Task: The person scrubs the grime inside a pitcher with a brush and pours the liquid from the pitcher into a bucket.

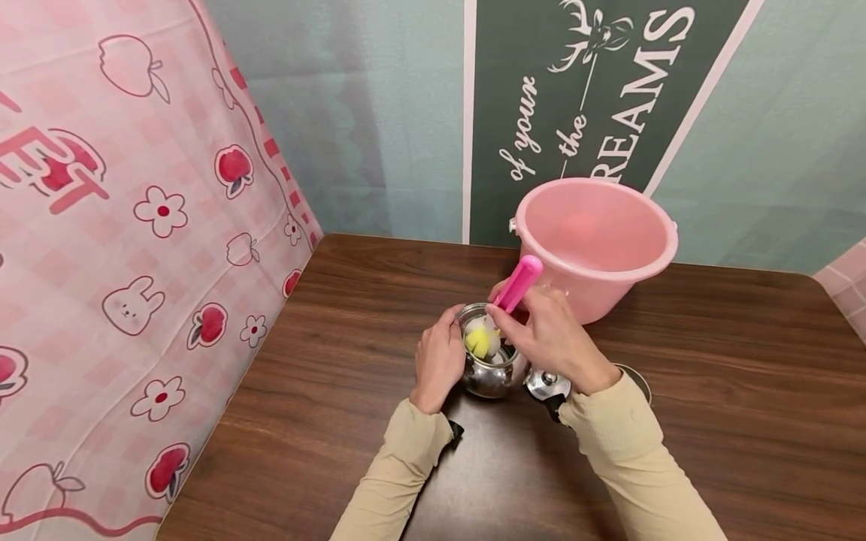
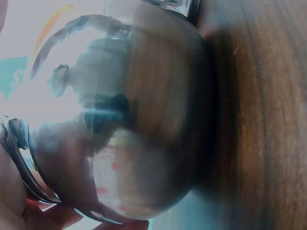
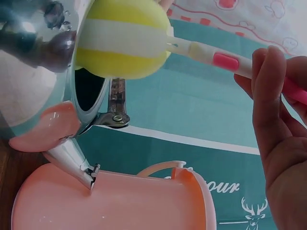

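Observation:
A shiny round metal teapot (image 1: 490, 378) stands on the table with its mouth uncovered. My left hand (image 1: 441, 359) grips it at the left side of the rim, and its fingertips (image 2: 55, 214) show along the pot's edge in the left wrist view. In my right hand (image 1: 551, 330) is a sponge bottle brush, pinched by its pink handle (image 1: 519, 282) between thumb and fingers. The brush's yellow-and-white sponge head (image 3: 125, 38) sits at the mouth, partly inside the pot. The spout (image 3: 72, 160) points toward the bucket side.
A pink bucket (image 1: 595, 263) stands at the back of the wooden table (image 1: 338, 338), just beyond my right hand. A round metal-rimmed piece (image 1: 639, 382) is partly hidden under my right sleeve. Printed cloths (image 1: 162, 300) hang at the left and behind.

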The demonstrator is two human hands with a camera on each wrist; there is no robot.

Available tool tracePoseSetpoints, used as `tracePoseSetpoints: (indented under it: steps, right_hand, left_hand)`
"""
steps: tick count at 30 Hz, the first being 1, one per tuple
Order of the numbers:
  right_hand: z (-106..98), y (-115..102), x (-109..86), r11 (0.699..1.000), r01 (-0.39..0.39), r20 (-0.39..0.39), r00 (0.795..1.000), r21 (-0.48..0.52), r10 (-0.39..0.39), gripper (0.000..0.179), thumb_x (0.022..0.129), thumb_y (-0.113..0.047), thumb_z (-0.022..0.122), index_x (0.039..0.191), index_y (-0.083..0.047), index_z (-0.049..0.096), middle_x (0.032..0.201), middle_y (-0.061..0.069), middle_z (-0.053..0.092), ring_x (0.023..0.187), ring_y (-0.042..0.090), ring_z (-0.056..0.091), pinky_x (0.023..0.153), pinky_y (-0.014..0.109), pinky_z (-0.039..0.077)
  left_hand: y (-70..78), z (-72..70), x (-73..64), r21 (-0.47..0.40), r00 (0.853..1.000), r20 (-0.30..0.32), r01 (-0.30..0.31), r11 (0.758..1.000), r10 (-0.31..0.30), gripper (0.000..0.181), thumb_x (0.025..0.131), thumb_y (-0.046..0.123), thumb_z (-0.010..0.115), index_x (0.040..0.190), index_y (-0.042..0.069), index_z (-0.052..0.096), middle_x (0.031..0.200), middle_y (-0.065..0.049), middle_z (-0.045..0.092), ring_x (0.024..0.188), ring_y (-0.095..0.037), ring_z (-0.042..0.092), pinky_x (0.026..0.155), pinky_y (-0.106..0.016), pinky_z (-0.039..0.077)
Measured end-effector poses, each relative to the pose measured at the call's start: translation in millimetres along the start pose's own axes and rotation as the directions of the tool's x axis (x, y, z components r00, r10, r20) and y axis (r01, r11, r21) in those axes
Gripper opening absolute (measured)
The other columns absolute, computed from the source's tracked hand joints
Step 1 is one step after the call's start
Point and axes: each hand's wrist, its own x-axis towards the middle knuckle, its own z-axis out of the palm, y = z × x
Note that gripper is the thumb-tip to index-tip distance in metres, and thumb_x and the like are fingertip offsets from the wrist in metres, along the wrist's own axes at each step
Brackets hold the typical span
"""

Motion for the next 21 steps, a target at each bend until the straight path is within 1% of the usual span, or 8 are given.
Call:
tracePoseSetpoints:
  steps: [6, 14, 21]
  right_hand:
    - [0.0, 3.3, 1.2, 0.999, 0.029, -0.015, 0.999, -0.032, -0.029, 0.015, 0.09, -0.014, 0.066, 0.101, -0.005, 0.065, 0.079, 0.001, 0.068, 0.061, 0.009, 0.052, 0.058, 0.024, 0.044]
    - [-1.9, 7.1, 2.4, 0.994, 0.064, -0.07, 0.995, -0.089, -0.07, 0.013, 0.088, -0.012, 0.069, 0.097, -0.004, 0.066, 0.083, 0.006, 0.07, 0.072, 0.015, 0.061, 0.064, 0.031, 0.048]
    - [-6.7, 6.6, 0.3, 0.991, 0.061, -0.06, 0.996, -0.12, -0.069, 0.013, 0.087, -0.012, 0.069, 0.095, -0.003, 0.065, 0.08, 0.005, 0.068, 0.07, 0.016, 0.06, 0.063, 0.031, 0.048]
  left_hand:
    - [0.8, -0.8, 0.5, -0.004, 1.0, 0.008, -0.005, 1.0, 0.005, 0.036, 0.098, 0.019, 0.042, 0.126, 0.027, 0.064, 0.117, -0.007, 0.07, 0.098, -0.034, 0.068, 0.072, -0.05, 0.05]
    - [-0.1, -0.3, 0.8, 0.006, 1.0, 0.008, -0.017, 1.0, 0.017, 0.037, 0.097, 0.018, 0.042, 0.126, 0.026, 0.064, 0.118, -0.008, 0.07, 0.097, -0.036, 0.068, 0.072, -0.051, 0.05]
    - [0.6, -1.2, 0.7, 0.021, 1.0, 0.002, -0.017, 1.0, 0.017, 0.037, 0.097, 0.018, 0.042, 0.126, 0.027, 0.064, 0.118, -0.008, 0.07, 0.098, -0.036, 0.068, 0.073, -0.051, 0.05]
